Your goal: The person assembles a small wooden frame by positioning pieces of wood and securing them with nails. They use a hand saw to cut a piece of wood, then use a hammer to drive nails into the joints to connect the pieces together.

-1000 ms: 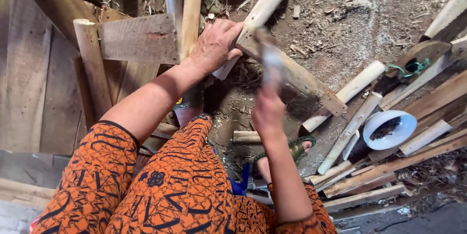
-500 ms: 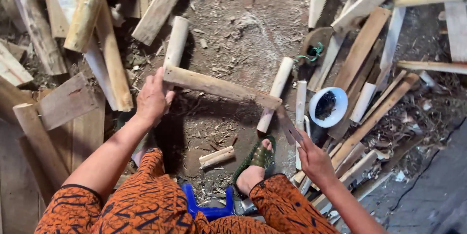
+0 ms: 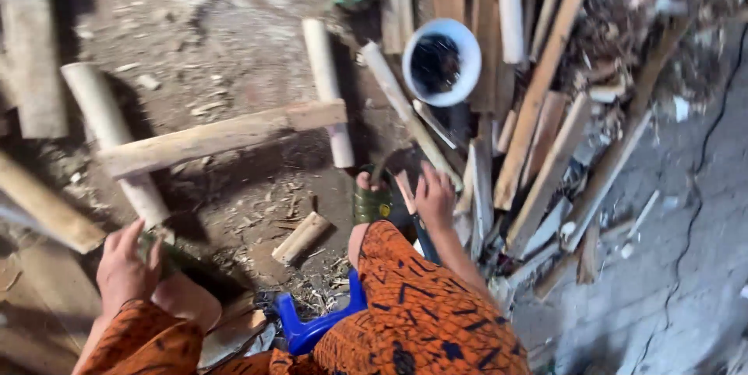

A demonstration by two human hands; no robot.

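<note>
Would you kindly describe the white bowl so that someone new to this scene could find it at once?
Look to the heap of wooden slats on the right of the dirt ground. At its upper left edge, above the right hand, sits the white bowl. It is the only round thing among straight sticks, with a dark inside.

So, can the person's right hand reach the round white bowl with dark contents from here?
Probably yes: the right hand lies just below the white bowl, with only low wooden slats between them.

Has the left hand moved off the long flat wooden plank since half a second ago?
Yes. The left hand is now off the long flat wooden plank, nearer the person's knee.
</note>
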